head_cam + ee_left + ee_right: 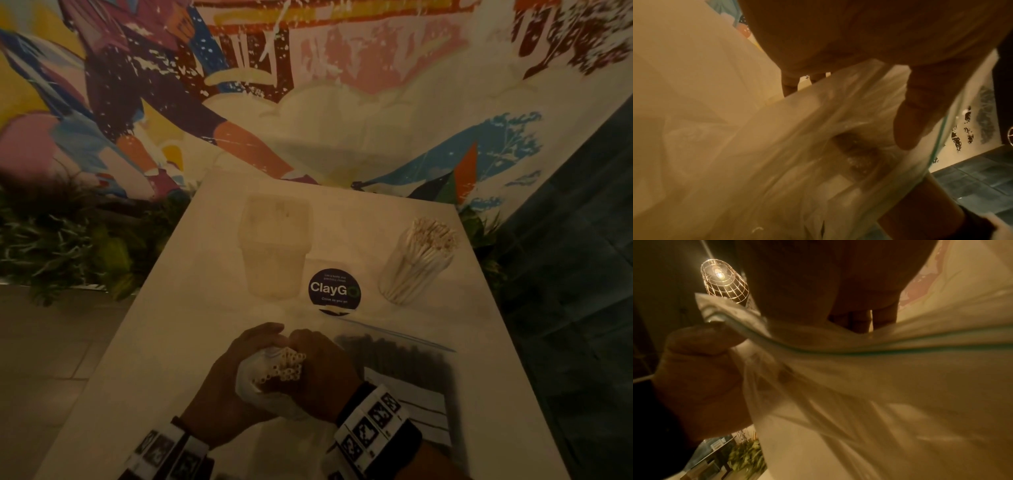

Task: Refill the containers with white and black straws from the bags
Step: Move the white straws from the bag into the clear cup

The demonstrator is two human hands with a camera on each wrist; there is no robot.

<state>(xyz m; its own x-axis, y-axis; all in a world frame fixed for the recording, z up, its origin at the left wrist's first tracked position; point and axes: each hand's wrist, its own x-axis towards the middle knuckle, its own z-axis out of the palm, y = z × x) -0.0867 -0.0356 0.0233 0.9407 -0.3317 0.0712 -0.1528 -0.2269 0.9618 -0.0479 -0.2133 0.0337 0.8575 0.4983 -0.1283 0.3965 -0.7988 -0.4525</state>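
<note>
Near the table's front edge both hands hold a clear zip bag [270, 394] upright, and the open ends of white straws [289, 368] stick out of its mouth. My left hand [236, 370] grips the bag's left side, with the thumb [916, 113] pressed on the plastic [797, 146]. My right hand [329, 366] grips the right side, its thumb [701, 344] pinching the zip edge [818, 347]. A translucent container [275, 246] stands further back and looks nearly empty. To the right, a second container [419, 260] is packed with white straws. A bag of black straws [394, 356] lies flat beside my right hand.
A round dark "ClayGo" sticker [334, 291] sits on the white table [178, 325] between the two containers. Green plants [68, 246] border the table's left and far right sides. A painted mural wall [308, 85] rises behind. Dark floor tiles [575, 274] lie to the right.
</note>
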